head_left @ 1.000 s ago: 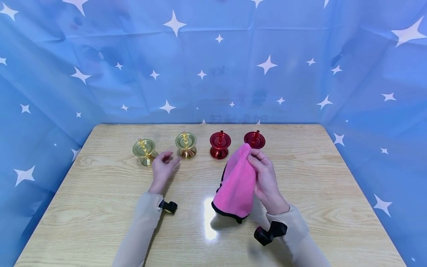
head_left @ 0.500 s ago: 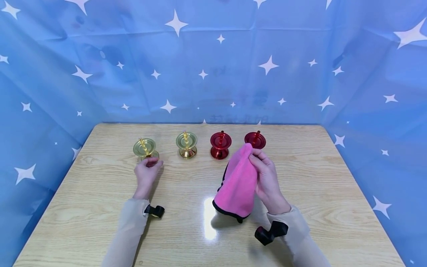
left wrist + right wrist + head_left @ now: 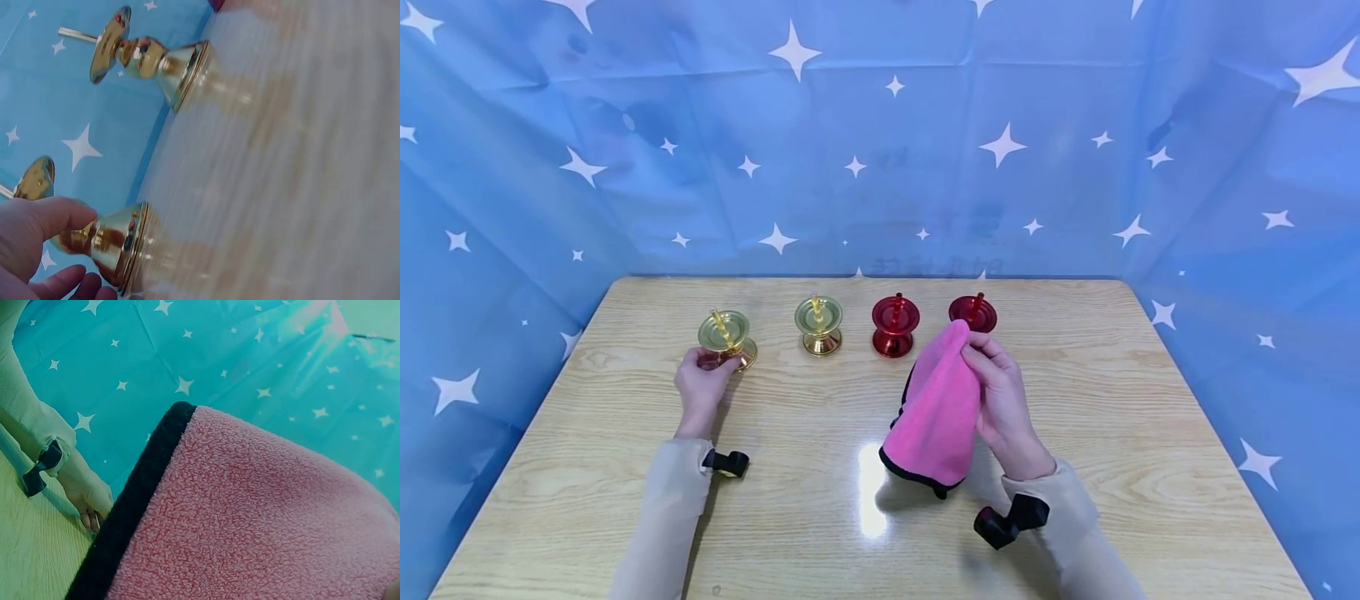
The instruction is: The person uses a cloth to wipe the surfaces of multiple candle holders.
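At the table's left, my left hand (image 3: 702, 385) has thumb and fingers around the stem of a gold candle holder (image 3: 724, 330), which stands upright. The left wrist view shows the thumb across the stem and the fingertips below it, beside the flared base (image 3: 115, 247); how firmly they touch cannot be told. My right hand (image 3: 1003, 408) pinches the top of a pink cloth (image 3: 936, 417) with black edging, which hangs above the table. In the right wrist view the fleecy cloth (image 3: 250, 512) fills much of the picture.
A second gold candle holder (image 3: 820, 321) stands right of the first. Two red candle holders (image 3: 893, 325) continue the row; the far right one (image 3: 973, 312) is partly behind the cloth and hand. A blue star-printed curtain (image 3: 880, 167) surrounds the wooden table (image 3: 820, 517).
My left hand has moved left from between the gold candle holders to the leftmost one and come around its stem. My right hand and the cloth have hardly moved.
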Available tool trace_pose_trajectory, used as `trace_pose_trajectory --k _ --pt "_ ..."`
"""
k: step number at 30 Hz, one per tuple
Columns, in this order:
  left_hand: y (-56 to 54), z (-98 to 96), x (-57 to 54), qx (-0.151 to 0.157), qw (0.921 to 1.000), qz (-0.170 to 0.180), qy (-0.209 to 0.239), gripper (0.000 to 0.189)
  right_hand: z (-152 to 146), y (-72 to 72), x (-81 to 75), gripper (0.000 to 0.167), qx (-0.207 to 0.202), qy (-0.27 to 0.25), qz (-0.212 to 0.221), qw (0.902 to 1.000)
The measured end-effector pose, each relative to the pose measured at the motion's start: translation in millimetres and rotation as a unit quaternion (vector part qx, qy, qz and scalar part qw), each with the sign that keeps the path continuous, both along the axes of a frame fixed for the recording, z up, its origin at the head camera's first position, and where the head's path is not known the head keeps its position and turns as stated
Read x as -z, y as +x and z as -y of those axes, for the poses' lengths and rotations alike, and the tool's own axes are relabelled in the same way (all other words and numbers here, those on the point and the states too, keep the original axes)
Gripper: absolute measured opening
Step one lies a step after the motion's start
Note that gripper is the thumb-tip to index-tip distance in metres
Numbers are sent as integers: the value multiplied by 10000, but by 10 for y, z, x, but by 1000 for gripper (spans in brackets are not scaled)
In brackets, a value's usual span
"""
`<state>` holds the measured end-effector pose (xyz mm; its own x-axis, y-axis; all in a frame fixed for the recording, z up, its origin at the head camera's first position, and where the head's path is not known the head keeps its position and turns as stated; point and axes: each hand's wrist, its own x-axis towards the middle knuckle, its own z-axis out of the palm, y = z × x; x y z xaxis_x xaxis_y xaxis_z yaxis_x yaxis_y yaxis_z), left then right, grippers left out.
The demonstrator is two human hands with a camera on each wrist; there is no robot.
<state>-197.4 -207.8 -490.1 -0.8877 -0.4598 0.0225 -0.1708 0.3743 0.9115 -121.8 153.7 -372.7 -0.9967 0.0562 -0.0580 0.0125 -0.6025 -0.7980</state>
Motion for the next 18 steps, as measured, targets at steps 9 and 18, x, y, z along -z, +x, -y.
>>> trace_pose_trajectory --k 9,18 --pt "-85 56 -21 263 9982 92 -531 37 -4 -2 8 29 -21 -101 -43 9999" --pt "-115 69 16 270 9980 35 -573 36 -5 4 0 30 34 -72 -1 10000"
